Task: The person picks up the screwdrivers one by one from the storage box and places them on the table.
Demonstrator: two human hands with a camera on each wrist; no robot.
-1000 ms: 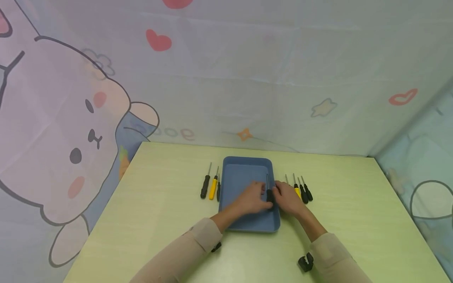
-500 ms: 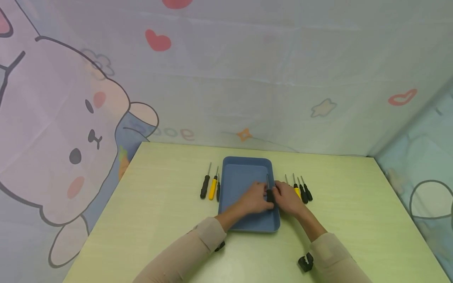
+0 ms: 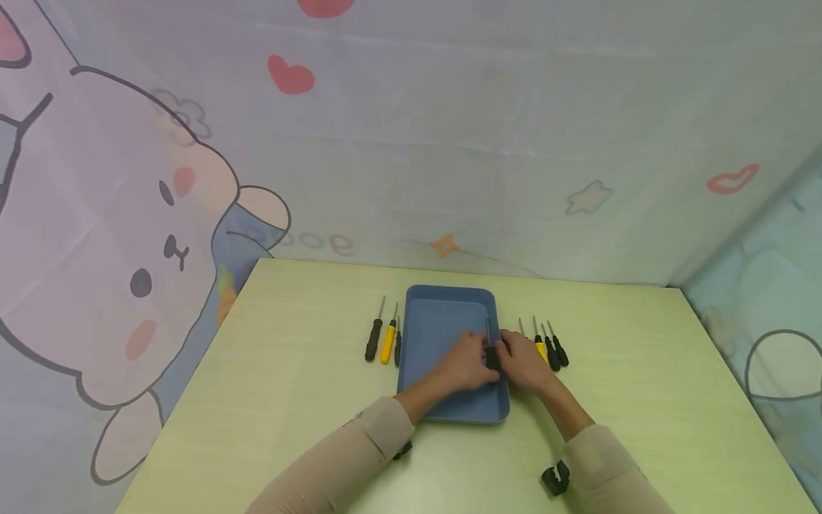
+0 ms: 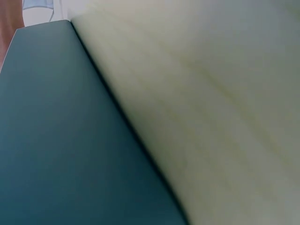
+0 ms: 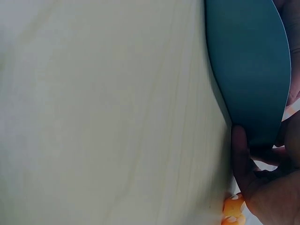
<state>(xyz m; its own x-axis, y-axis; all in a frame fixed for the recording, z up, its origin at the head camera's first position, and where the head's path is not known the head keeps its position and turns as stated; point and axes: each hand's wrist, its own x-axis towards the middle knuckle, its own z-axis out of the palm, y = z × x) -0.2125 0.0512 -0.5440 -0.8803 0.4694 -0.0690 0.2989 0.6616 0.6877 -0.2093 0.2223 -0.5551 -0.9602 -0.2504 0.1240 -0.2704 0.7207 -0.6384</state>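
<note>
A blue tray [image 3: 443, 294] lies on the table. Inside it, along the right wall, is a screwdriver with a black handle [image 3: 492, 358], its shaft pointing to the far end. My left hand [image 3: 464, 364] reaches into the tray and pinches that handle between thumb and fingers. The right hand [image 3: 525, 365] grips the tray's right side. In the right wrist view its fingers [image 5: 240, 150] press against the tray's outer wall [image 5: 251, 61]. Only the tray's wall [image 4: 70, 126] and the tabletop fill most of the left wrist view; the left hand's grip is not visible there.
Left of the tray lie a black screwdriver [image 3: 373, 340], a yellow screwdriver [image 3: 388, 344] and a thin black one [image 3: 397, 350]. Several more screwdrivers [image 3: 552, 353] lie to its right, partly behind the right hand. A patterned cloth [image 3: 411, 143] hangs behind the table [image 3: 308, 400].
My left hand has shifted slightly to the right, with the black screwdriver a little nearer the tray's right wall. The right hand stays on the tray's side.
</note>
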